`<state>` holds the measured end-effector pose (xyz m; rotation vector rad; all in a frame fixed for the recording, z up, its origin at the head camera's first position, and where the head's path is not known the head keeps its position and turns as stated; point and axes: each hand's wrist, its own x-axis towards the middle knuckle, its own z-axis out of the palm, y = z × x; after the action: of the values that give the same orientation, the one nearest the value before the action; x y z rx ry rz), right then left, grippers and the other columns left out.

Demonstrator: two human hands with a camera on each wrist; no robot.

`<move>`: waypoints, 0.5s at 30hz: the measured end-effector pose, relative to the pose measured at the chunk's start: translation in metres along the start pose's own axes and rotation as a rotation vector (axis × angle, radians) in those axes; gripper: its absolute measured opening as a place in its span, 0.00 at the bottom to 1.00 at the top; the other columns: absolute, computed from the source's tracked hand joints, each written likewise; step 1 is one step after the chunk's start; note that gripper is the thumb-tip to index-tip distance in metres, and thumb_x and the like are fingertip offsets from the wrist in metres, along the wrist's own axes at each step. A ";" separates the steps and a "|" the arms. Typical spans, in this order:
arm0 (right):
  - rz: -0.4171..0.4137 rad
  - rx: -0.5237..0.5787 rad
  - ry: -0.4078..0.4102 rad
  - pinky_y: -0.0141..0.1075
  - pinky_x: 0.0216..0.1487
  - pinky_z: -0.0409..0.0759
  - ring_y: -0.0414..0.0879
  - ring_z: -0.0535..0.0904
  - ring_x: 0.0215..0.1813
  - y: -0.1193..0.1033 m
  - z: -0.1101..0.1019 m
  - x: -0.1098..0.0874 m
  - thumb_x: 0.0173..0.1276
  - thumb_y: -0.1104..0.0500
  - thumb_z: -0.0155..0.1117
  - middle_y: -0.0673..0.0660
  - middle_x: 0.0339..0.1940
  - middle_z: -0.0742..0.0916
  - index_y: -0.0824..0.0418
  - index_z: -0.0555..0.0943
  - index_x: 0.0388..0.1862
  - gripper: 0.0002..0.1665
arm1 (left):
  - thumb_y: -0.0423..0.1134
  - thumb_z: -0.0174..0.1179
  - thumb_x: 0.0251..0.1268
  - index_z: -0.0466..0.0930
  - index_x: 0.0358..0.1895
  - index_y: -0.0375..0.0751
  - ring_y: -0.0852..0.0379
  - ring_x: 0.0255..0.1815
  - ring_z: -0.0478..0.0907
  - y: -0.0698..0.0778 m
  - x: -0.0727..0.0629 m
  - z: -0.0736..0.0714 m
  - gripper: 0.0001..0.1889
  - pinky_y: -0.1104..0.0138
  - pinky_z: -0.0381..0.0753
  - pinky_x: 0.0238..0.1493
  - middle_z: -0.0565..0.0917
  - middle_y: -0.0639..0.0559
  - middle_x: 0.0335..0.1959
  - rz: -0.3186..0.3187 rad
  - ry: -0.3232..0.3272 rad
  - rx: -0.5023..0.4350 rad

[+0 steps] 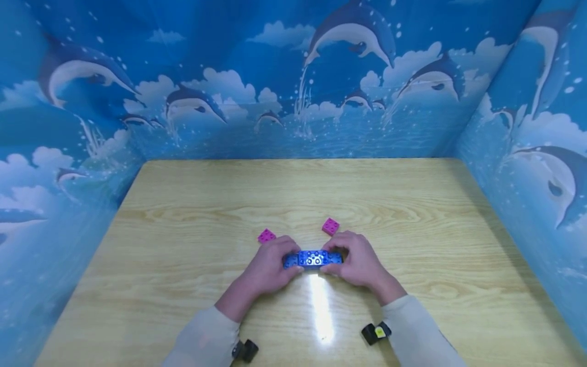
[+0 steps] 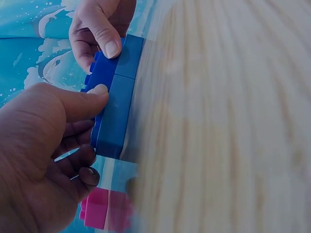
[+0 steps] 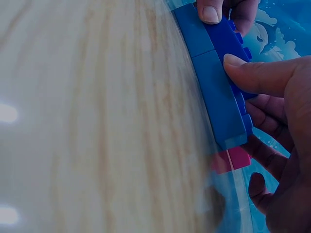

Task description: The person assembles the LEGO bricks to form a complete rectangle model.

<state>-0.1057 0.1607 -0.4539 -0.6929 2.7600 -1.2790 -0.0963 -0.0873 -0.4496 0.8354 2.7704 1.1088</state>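
A dark blue toy brick [image 1: 313, 258] sits across the seam of two lighter blue bricks lying end to end on the table, as both wrist views show. My left hand [image 1: 273, 263] pinches the dark blue brick near its left end, thumb [image 2: 100, 90] on the near side. At its other end my right hand [image 1: 355, 258] pinches it too, with the thumb [image 3: 234, 60] against the near side. The left lighter blue brick [image 2: 115, 119] and the right lighter blue brick [image 3: 219, 99] stick out beyond it on either side. Far-side fingertips are partly hidden.
Two pink bricks lie beyond the hands: one pink brick [image 1: 266, 236] just past the left hand, another pink brick [image 1: 330, 226] past the right. The wooden table [image 1: 192, 214] is bounded by a dolphin-printed cloth [image 1: 257, 66] at the back and sides.
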 end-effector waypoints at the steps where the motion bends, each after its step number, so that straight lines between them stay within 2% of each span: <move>1: 0.003 0.000 0.000 0.44 0.49 0.76 0.40 0.78 0.42 0.000 0.000 -0.001 0.41 0.54 0.87 0.39 0.35 0.84 0.49 0.87 0.39 0.23 | 0.41 0.74 0.55 0.84 0.46 0.39 0.58 0.43 0.78 0.001 0.000 0.001 0.17 0.64 0.79 0.49 0.82 0.54 0.42 -0.001 0.000 0.011; 7: 0.015 -0.022 -0.017 0.44 0.50 0.75 0.40 0.78 0.43 0.000 -0.001 -0.002 0.44 0.52 0.86 0.39 0.36 0.84 0.49 0.87 0.40 0.23 | 0.42 0.74 0.55 0.84 0.47 0.40 0.58 0.43 0.78 0.003 0.000 0.002 0.18 0.63 0.78 0.50 0.81 0.54 0.42 -0.035 -0.005 0.042; 15: -0.001 -0.026 -0.023 0.42 0.48 0.76 0.40 0.78 0.42 0.003 -0.003 -0.002 0.44 0.51 0.86 0.38 0.36 0.85 0.49 0.87 0.42 0.24 | 0.43 0.75 0.54 0.84 0.46 0.42 0.60 0.42 0.77 0.002 -0.002 0.003 0.17 0.64 0.78 0.47 0.80 0.57 0.40 -0.057 0.026 -0.007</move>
<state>-0.1051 0.1654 -0.4540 -0.7070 2.7633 -1.2292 -0.0933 -0.0848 -0.4512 0.7422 2.7910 1.1272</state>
